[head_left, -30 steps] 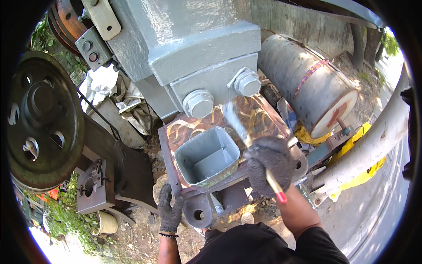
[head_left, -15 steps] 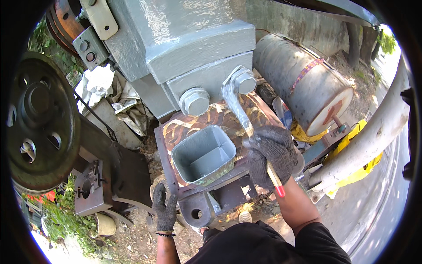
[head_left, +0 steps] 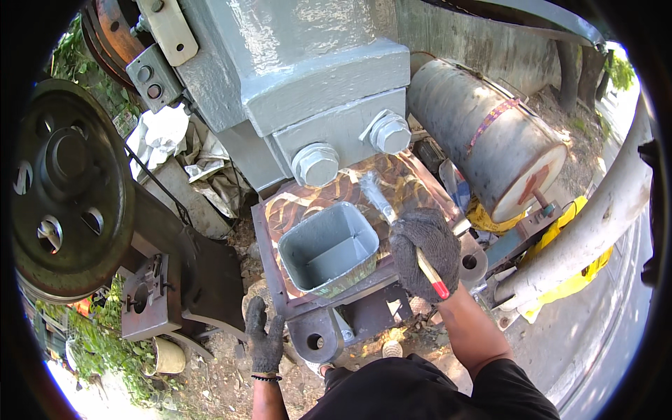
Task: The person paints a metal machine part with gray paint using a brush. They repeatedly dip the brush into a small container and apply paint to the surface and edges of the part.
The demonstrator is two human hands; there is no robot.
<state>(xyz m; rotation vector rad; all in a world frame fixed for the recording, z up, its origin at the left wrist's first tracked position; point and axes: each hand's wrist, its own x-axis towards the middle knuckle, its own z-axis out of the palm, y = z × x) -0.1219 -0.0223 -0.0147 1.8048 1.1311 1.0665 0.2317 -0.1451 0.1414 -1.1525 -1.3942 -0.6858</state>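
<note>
My right hand (head_left: 424,243), in a dark knit glove, grips a paintbrush (head_left: 392,213) with a red-tipped handle. Its grey-loaded bristles point up toward the grey-painted machine block (head_left: 301,77) and lie just below the right one of two big hex bolts (head_left: 389,133). Left of the hand stands a square tin of grey paint (head_left: 329,248) on a patterned rusty plate (head_left: 413,185). My left hand (head_left: 264,339), also gloved, hangs low with fingers spread and holds nothing, next to a steel bracket with a hole (head_left: 315,339).
A large dark flywheel (head_left: 66,182) fills the left side. A grey cylindrical tank (head_left: 490,140) lies at the right, with a pale pipe (head_left: 595,231) and yellow material beyond it. Crumpled white cloth (head_left: 168,136) sits behind the wheel. Dirt and leaves cover the ground below.
The brush dropped from the right bolt to the plate just below it, and my right hand moved slightly down. My left hand stayed low by the bracket.
</note>
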